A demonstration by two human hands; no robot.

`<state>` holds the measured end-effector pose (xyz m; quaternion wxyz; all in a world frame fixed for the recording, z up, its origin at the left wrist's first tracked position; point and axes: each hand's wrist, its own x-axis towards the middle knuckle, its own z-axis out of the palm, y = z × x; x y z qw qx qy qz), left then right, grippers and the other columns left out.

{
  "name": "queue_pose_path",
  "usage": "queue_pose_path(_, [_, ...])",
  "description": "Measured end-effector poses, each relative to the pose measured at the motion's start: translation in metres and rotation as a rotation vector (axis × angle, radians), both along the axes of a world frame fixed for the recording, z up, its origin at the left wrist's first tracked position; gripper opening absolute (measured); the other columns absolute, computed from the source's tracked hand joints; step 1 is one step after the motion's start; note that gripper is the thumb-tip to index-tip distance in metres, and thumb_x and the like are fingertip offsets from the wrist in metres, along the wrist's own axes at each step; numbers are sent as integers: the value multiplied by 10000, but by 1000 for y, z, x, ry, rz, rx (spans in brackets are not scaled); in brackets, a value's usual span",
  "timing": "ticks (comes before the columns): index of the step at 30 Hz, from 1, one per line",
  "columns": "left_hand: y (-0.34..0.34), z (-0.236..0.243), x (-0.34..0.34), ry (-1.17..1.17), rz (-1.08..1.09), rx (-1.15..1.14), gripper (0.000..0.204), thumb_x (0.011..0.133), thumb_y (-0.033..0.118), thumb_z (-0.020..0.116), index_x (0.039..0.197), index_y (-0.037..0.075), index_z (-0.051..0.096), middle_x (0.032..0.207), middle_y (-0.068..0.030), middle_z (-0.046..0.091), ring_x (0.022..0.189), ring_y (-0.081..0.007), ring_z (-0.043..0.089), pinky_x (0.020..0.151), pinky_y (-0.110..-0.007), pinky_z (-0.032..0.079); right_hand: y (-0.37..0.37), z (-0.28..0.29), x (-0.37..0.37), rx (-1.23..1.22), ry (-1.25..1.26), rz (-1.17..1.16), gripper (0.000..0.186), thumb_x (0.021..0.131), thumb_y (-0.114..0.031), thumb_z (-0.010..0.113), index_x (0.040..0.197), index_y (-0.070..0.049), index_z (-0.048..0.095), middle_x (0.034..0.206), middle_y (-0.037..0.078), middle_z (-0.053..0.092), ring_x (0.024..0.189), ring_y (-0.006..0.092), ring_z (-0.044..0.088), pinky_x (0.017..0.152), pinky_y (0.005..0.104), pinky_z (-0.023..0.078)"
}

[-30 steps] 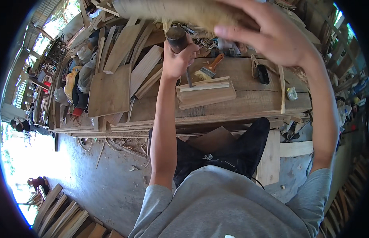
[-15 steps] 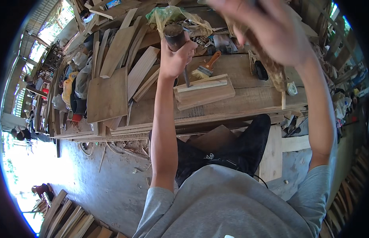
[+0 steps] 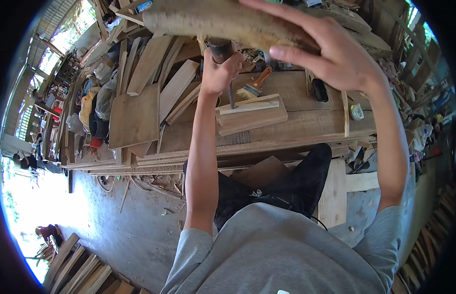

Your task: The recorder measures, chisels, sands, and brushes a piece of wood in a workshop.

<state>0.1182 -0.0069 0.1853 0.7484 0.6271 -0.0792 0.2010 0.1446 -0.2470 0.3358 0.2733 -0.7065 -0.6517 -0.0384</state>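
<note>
My left hand [image 3: 217,76] is closed around the dark handle of a chisel [image 3: 220,49]. The blade runs down to the left end of a small wooden block [image 3: 257,120], which has a paler strip [image 3: 252,107] along its upper side. In my right hand [image 3: 338,56] is a thick wooden club [image 3: 213,20], slightly blurred, lying across the view close above the chisel's butt. Whether the two touch I cannot tell. Just behind the block rests a paintbrush [image 3: 256,84] with an orange-brown handle and pale bristles.
The block lies on a plank bench [image 3: 316,120]. Boards [image 3: 135,115] are piled on its left, beside plastic bags [image 3: 88,108]. A black object [image 3: 319,90], a thin stick [image 3: 345,115] and a small tape roll [image 3: 357,112] sit to the right. Another person [image 3: 50,234] bends down far left.
The club has swung from hanging down on the right to lying across above the chisel, with my right hand turning with it. My left hand and the chisel stay nearly in place.
</note>
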Motion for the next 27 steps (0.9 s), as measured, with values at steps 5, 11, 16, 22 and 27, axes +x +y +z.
queue_pose_path(5, [3, -1, -1, -5, -40, -43, 168, 897, -32, 696, 785, 60, 612, 649, 32, 576, 533, -40, 499, 474, -240, 345, -7, -11, -6, 88, 175, -324, 723, 1110, -477, 608, 1702, -141, 362, 1266, 160, 736, 747, 197, 691, 797, 363, 639])
queue_pose_path(11, [0, 1, -3, -16, 24, -25, 248, 928, -30, 691, 777, 86, 532, 617, 31, 488, 472, -57, 404, 452, -260, 271, -9, -29, 16, 163, -15, -287, 679, 1112, -461, 617, 1702, -210, 394, 1197, 109, 768, 736, 179, 693, 727, 361, 610])
queue_pose_path(16, [-1, 0, -4, -20, -39, -33, 201, 889, -41, 705, 806, 85, 572, 639, 29, 561, 523, -53, 501, 467, -254, 346, -5, -35, 12, 77, -28, -226, 692, 1095, -510, 618, 1705, -279, 387, 1435, 114, 704, 1085, 281, 758, 1017, 493, 603])
queue_pose_path(22, [4, -3, -5, -2, -42, -32, 238, 914, -23, 705, 778, 89, 545, 621, 38, 486, 486, -55, 407, 464, -257, 282, -14, -14, -6, 65, 221, -264, 679, 1094, -411, 655, 1706, -271, 395, 1575, 129, 607, 1231, 322, 717, 1075, 487, 581])
queue_pose_path(27, [1, -8, -2, -55, -31, -12, 107, 898, -23, 687, 839, 51, 639, 670, 17, 595, 528, -57, 500, 468, -253, 342, -1, -61, -14, 217, 247, -331, 708, 1077, -448, 674, 1701, -256, 400, 1228, 157, 734, 831, 254, 725, 836, 420, 608])
